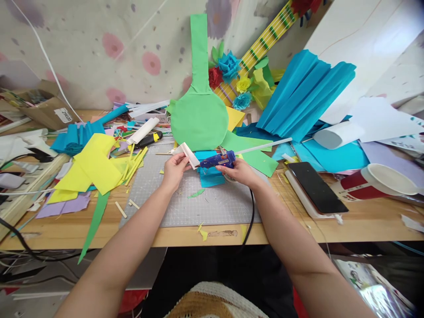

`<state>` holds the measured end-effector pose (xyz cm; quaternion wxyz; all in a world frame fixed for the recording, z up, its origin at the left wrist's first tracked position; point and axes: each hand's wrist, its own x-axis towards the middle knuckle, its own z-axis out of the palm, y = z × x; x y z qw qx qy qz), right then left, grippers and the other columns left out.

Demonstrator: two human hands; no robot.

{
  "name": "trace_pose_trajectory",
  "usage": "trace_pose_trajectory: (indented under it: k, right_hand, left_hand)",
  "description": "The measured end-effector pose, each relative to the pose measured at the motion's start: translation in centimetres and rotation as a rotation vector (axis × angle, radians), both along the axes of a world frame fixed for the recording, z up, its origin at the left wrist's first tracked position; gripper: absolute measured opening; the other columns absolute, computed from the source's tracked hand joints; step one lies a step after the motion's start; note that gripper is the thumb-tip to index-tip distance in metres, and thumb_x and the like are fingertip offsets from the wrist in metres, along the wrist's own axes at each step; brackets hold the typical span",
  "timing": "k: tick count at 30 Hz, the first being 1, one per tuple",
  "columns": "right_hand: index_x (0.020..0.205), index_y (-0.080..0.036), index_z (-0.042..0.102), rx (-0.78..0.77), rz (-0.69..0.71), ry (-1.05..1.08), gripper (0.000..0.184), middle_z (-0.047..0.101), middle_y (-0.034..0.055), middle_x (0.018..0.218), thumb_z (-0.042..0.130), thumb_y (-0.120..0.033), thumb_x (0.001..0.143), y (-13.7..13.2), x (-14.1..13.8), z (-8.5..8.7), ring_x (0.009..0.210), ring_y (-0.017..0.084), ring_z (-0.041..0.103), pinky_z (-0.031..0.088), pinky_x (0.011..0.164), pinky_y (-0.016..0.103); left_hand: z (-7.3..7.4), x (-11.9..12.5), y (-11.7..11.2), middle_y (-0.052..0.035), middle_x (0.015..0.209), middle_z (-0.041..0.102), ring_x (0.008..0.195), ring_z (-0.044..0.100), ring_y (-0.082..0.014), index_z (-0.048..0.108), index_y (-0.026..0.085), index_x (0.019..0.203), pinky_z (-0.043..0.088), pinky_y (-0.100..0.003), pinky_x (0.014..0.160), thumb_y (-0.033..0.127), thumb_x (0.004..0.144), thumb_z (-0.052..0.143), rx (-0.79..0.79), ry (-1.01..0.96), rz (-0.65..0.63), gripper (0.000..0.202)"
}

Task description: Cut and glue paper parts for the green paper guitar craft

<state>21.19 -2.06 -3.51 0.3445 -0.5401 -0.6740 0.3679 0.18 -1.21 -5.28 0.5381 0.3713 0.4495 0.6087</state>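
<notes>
My left hand pinches a folded strip of white paper above the grey cutting mat. My right hand is wrapped round a blue hot glue gun, whose nozzle points left and meets the lower end of the strip. A long pale glue stick sticks out of the gun's back end. Under the gun lies a piece of blue paper. Just behind my hands stands a round green paper-covered shape with a tall neck, leaning toward the wall.
Yellow paper pieces and a black utility knife lie to the left. On the right are a phone and a paper cup. Pleated blue crepe paper leans at the back. The gun's black cord hangs over the table edge.
</notes>
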Motion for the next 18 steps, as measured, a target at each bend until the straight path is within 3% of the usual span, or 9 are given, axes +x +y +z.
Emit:
trace_pose_trajectory:
  k: [4, 18]
  right_hand:
    - [0.091, -0.018, 0.066, -0.013, 0.016, -0.087, 0.042, 0.066, 0.0039, 0.079, 0.06, -0.053, 0.067, -0.03, -0.1, 0.18, 0.071, 0.019, 0.059, 0.047, 0.067, 0.032]
    - [0.081, -0.016, 0.065, 0.06, 0.009, -0.045, 0.038, 0.064, 0.0037, 0.07, 0.058, -0.052, 0.069, -0.09, -0.12, 0.44, 0.067, 0.017, 0.057, 0.046, 0.063, 0.029]
  left_hand:
    - [0.16, 0.13, -0.21, -0.0044, 0.079, 0.067, 0.073, 0.063, -0.0151, 0.065, 0.014, 0.084, 0.054, -0.035, 0.072, 0.027, 0.058, 0.072, -0.016, 0.007, -0.015, 0.03]
    - [0.16, 0.22, -0.54, -0.0051, 0.085, 0.068, 0.078, 0.064, -0.0171, 0.065, 0.015, 0.088, 0.053, -0.036, 0.075, 0.03, 0.059, 0.072, -0.025, 0.038, -0.147, 0.034]
